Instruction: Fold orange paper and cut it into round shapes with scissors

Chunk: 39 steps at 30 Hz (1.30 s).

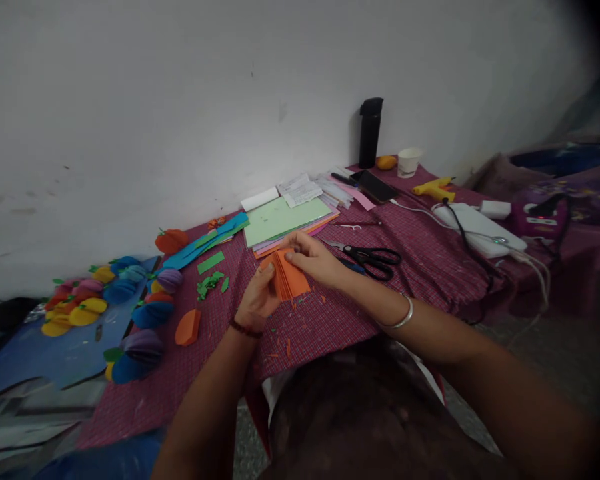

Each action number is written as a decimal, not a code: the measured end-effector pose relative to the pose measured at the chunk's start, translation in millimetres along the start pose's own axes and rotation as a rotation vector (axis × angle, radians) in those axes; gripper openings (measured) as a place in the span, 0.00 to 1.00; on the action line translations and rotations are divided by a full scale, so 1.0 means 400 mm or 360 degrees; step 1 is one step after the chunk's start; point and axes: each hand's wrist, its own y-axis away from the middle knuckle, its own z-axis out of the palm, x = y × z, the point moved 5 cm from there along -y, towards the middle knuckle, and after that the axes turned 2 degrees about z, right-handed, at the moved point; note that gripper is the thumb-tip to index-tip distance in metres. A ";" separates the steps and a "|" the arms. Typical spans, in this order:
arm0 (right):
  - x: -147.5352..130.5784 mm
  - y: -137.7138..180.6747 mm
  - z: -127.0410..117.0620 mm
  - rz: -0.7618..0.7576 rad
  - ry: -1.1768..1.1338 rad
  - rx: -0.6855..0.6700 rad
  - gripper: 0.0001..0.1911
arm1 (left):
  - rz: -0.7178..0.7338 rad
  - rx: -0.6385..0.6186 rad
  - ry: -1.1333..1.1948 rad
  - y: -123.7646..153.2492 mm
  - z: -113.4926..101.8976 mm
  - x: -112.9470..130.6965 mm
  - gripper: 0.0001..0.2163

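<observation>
Both my hands hold a stack of folded orange paper pieces [290, 279] just above the checked maroon tablecloth [420, 260]. My left hand [258, 300] pinches the stack's left side, thumb on top. My right hand [314, 257] grips its upper right edge with curled fingers. Small orange paper scraps [286, 347] lie on the cloth under the hands. Black-handled scissors [373, 257] rest just right of my right hand.
A pile of coloured paper sheets [285, 220] lies behind the hands. Finished paper fruit shapes [125, 300] sit at the left on a blue sheet [40, 360]. Farther right are a yellow glue gun [434, 189], a black flask [370, 132], a white cup [409, 162] and cables [473, 247].
</observation>
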 end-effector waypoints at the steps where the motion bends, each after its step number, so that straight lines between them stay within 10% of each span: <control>1: 0.001 -0.001 -0.002 -0.0009 0.0005 0.0020 0.09 | -0.0003 0.0015 0.0012 -0.001 -0.001 -0.002 0.16; 39: -0.003 -0.003 0.000 -0.0079 0.0121 0.0048 0.09 | -0.0026 0.0013 0.0021 -0.002 0.008 -0.005 0.17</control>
